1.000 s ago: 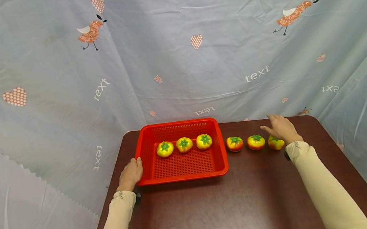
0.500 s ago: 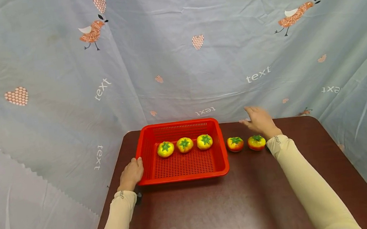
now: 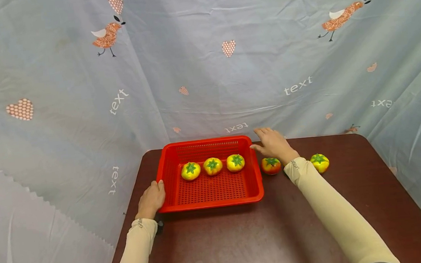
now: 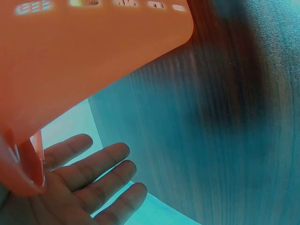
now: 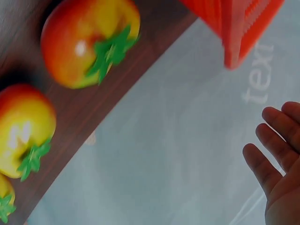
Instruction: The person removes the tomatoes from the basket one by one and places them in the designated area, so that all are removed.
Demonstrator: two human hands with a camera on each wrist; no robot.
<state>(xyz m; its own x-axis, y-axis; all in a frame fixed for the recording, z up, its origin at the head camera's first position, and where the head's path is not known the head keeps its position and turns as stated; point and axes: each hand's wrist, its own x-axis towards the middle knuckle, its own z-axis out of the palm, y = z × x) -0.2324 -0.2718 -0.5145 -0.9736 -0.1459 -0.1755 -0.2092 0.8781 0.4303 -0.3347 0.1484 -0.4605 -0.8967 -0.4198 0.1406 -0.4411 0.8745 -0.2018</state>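
A red plastic basket [image 3: 212,204] on the table has three yellow fruits with green star-shaped leaf tops, including one at its right [image 3: 236,162]. My left hand [image 3: 152,200] touches the basket's left rim; four fingers stretch out straight in the left wrist view, the thumb hidden. Over the basket's far right corner my right hand [image 3: 273,144] hovers with fingers spread, holding nothing. Below it sits a red-and-yellow fruit [image 3: 271,166]. Another fruit [image 5: 26,131] is hidden under the right forearm in the head view, and a third [image 3: 319,163] lies beyond the sleeve.
The dark brown table [image 3: 242,241] reaches toward me. A light blue curtain [image 3: 207,90] printed with birds and hearts hangs behind it and along both sides.
My right hand has moved left, from above the far right fruit, past the middle one, to the basket's right side. The left hand, basket and fruits stay put.
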